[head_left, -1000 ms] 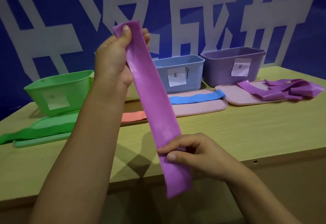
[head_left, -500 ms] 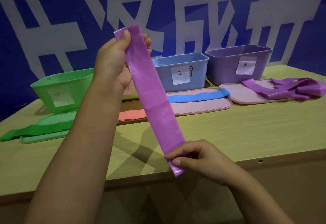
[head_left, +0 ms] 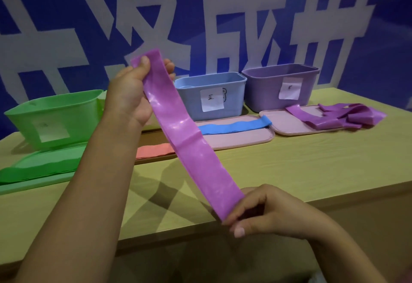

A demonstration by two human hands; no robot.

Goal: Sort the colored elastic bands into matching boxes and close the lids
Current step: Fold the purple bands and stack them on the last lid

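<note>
A purple elastic band is stretched flat between my hands above the table. My left hand pinches its top end, raised in front of the boxes. My right hand pinches its bottom end near the table's front edge. Behind stand an open green box, a blue box and a purple box, each with a paper label. A blue band lies on a pink lid. More purple bands lie on another pink lid. A green band lies on the green lid.
A salmon band lies beside the pink lid, partly hidden by my left arm. The wooden table ends close to me; a blue wall with large white characters stands right behind the boxes.
My right hand has slid down the purple band to its bottom end, so no tail hangs below my fingers. The left hand has kept its grip on the top end.
</note>
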